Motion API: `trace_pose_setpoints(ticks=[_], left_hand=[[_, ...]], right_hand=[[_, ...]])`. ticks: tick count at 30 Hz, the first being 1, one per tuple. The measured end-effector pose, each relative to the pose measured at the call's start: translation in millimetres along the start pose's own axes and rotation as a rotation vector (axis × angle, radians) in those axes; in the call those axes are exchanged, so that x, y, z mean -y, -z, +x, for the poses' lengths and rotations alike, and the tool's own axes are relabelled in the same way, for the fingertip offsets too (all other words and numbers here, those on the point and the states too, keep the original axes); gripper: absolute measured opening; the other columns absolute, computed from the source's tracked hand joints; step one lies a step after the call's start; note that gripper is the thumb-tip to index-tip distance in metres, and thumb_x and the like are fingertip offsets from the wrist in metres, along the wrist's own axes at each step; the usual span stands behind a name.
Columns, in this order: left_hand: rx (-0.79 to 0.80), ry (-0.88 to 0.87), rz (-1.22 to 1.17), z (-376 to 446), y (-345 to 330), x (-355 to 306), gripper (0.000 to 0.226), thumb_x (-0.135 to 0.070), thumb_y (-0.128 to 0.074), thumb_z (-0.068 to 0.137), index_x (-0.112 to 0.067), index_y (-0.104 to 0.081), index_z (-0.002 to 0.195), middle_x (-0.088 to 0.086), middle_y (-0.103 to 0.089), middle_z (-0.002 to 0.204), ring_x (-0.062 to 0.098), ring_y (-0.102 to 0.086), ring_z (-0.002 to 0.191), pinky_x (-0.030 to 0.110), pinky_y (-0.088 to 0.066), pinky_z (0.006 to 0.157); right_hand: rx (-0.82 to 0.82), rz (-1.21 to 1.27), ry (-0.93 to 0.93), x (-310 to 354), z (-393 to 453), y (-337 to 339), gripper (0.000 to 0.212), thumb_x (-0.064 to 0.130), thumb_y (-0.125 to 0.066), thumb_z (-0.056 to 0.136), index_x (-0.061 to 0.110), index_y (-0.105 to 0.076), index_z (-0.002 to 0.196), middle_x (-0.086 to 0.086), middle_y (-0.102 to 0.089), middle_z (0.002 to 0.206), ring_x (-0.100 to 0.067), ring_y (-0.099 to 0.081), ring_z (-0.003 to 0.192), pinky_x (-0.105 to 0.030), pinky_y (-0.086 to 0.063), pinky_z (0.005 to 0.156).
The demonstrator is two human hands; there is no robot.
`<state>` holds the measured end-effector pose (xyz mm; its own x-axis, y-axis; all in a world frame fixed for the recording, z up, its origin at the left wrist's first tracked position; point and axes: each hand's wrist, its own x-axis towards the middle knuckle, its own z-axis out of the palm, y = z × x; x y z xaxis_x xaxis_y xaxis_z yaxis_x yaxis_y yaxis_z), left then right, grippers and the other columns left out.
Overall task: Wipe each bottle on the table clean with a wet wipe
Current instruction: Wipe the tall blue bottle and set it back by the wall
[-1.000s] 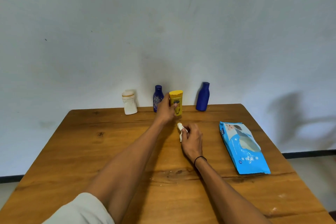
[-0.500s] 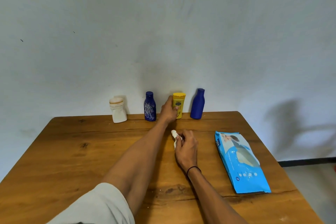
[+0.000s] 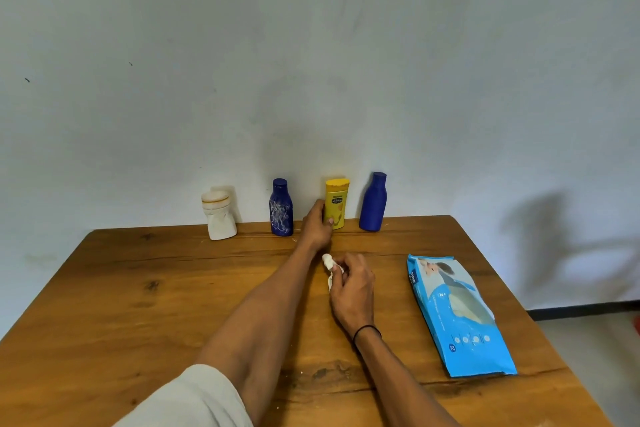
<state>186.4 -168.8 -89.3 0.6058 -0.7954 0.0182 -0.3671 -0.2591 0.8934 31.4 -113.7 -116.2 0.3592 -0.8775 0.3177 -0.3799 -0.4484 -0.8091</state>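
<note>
Upright, yellow bottle (image 3: pixel 336 203) in left hand (image 3: pixel 317 224), dark label.

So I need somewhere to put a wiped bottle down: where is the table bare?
Bare wood lies left of the left hand, in front of the white bottle. It is crowded along the wall, and the wipes pack fills the right side.

left arm: short off-white sleeve (image 3: pixel 194 399) | right wrist: thin black band (image 3: pixel 367 331) | forearms bare
</note>
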Motion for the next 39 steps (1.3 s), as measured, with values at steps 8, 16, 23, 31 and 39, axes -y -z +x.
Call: trace_pose_setpoints(ticks=[8,16,23,31,39], left_hand=[[-0.109,0.028,-0.019,-5,-5,5,0.052,0.0,-0.069,0.096,-0.014,-0.049,0.141,0.008,-0.057,0.142,0.026,-0.057,0.132,0.04,-0.052,0.109],[-0.394,-0.063,0.122,-40,-11,-19,0.056,0.012,-0.065,0.09,-0.018,-0.051,0.135,0.006,-0.051,0.136,0.02,-0.059,0.119,0.02,-0.047,0.082],[-0.479,-0.383,0.105,-54,24,-61,0.017,-0.018,-0.068,0.096,-0.022,-0.063,0.112,-0.005,-0.062,0.105,0.012,-0.058,0.1,0.017,-0.047,0.075],[-0.279,-0.424,0.364,-20,154,-40,0.037,-0.022,-0.07,0.09,-0.029,-0.064,0.126,0.0,-0.065,0.127,0.023,-0.055,0.119,0.045,-0.052,0.098],[-0.074,-0.459,0.297,-24,166,-20,0.026,-0.012,-0.07,0.099,-0.019,-0.068,0.123,-0.001,-0.072,0.123,0.014,-0.064,0.113,0.041,-0.055,0.103]], right_hand=[[-0.002,-0.013,-0.002,0,0,-1,0.009,0.011,-0.065,0.1,0.02,-0.067,0.1,0.007,-0.059,0.099,0.0,-0.054,0.088,-0.011,-0.04,0.069],[0.002,-0.011,0.011,1,0,0,0.012,0.009,-0.063,0.099,0.02,-0.067,0.097,0.005,-0.06,0.098,-0.001,-0.054,0.088,-0.012,-0.042,0.07],[-0.005,0.009,0.014,1,0,-1,0.014,0.007,-0.064,0.098,0.019,-0.069,0.1,0.004,-0.063,0.1,-0.002,-0.056,0.088,-0.01,-0.042,0.07],[0.018,-0.024,-0.004,3,1,0,0.01,0.008,-0.065,0.099,0.016,-0.07,0.104,0.002,-0.061,0.103,-0.004,-0.055,0.088,-0.011,-0.04,0.067],[0.033,-0.019,-0.009,4,0,1,0.012,0.007,-0.066,0.098,0.017,-0.069,0.106,0.004,-0.061,0.104,-0.005,-0.055,0.091,-0.011,-0.039,0.071]])
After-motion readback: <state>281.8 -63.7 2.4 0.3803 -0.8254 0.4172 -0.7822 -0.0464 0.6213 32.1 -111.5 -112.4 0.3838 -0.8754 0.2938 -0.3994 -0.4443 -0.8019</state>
